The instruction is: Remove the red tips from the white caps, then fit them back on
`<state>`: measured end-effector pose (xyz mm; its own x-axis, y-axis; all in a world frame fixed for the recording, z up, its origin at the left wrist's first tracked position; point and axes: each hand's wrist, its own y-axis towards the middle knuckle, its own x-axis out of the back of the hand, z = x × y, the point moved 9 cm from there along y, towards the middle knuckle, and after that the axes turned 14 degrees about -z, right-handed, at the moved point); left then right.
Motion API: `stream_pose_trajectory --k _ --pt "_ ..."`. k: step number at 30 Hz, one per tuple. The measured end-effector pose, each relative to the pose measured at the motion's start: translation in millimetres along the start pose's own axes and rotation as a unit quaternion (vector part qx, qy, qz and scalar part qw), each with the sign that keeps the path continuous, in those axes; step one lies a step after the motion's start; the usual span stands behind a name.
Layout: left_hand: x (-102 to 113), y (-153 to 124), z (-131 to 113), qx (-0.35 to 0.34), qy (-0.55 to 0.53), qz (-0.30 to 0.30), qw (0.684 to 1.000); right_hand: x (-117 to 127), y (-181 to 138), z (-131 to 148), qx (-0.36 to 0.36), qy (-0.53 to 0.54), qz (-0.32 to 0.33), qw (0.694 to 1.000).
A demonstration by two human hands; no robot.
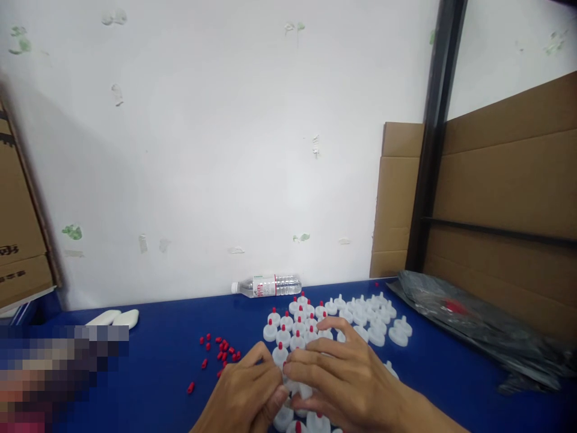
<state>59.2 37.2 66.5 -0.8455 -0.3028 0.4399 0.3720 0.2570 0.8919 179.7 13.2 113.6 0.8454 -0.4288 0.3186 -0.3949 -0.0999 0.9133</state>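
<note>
Both my hands meet low in the middle of the blue table (157, 355). My left hand (246, 391) is curled, its fingertips pinched against a small white cap (280, 356) with a red tip. My right hand (342, 373) lies over the same spot, fingers bent and pressed on white caps beneath it. Around them lies a cluster of white caps with red tips (293, 319), and to the right several plain white caps (374, 316). Loose red tips (223, 350) are scattered left of my hands.
A clear plastic water bottle (267, 285) lies against the white wall. A black plastic bag (473, 319) lies at the right, below cardboard sheets (505, 198) and a black post (435, 138). Two white oblong pieces (115, 317) rest at the left. Cardboard boxes (18, 228) stand far left.
</note>
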Motion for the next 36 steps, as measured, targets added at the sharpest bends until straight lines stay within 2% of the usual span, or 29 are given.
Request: stream_pose_trajectory --k 6,10,12,14,16,18,20,22,25,32,36 --pt "5.4 14.7 -2.1 0.149 -0.061 0.013 0.987 6.5 5.8 8.8 0.049 -0.064 -0.022 0.996" --pt "3.0 14.1 0.5 0.264 -0.133 0.031 0.955 24.0 14.0 14.5 0.095 -0.105 -0.052 0.989" --pt "1.3 3.6 11.5 0.333 -0.190 0.045 0.922 40.3 14.0 1.2 0.098 -0.147 -0.073 0.982" --pt "7.1 -5.3 26.5 0.378 -0.235 0.031 0.895 60.0 9.6 -30.4 0.049 -0.226 -0.093 0.968" --pt "21.9 -6.5 42.0 0.363 -0.171 0.008 0.916 76.6 -0.8 -69.0 -0.029 -0.300 -0.095 0.949" --pt "33.1 -1.7 49.5 0.302 -0.068 0.010 0.951 77.5 -16.0 -106.1 -0.119 -0.307 -0.040 0.943" --pt "33.3 -0.1 54.7 0.262 0.028 0.047 0.964 70.1 -34.1 -135.5 -0.219 -0.277 0.024 0.935" --pt "26.1 1.5 51.1 0.196 0.105 0.102 0.970 60.0 -49.8 -152.7 -0.293 -0.240 0.084 0.922" --pt "14.7 1.1 39.7 0.116 0.151 0.155 0.969 53.7 -63.4 -164.3 -0.338 -0.199 0.162 0.905" --pt "4.0 -8.7 36.1 0.109 0.150 0.180 0.966 71.6 -95.1 -176.8 -0.425 -0.096 0.333 0.836" --pt "2.3 -15.1 42.3 0.110 0.166 0.185 0.962 72.2 -112.0 -170.6 -0.473 -0.037 0.388 0.790"
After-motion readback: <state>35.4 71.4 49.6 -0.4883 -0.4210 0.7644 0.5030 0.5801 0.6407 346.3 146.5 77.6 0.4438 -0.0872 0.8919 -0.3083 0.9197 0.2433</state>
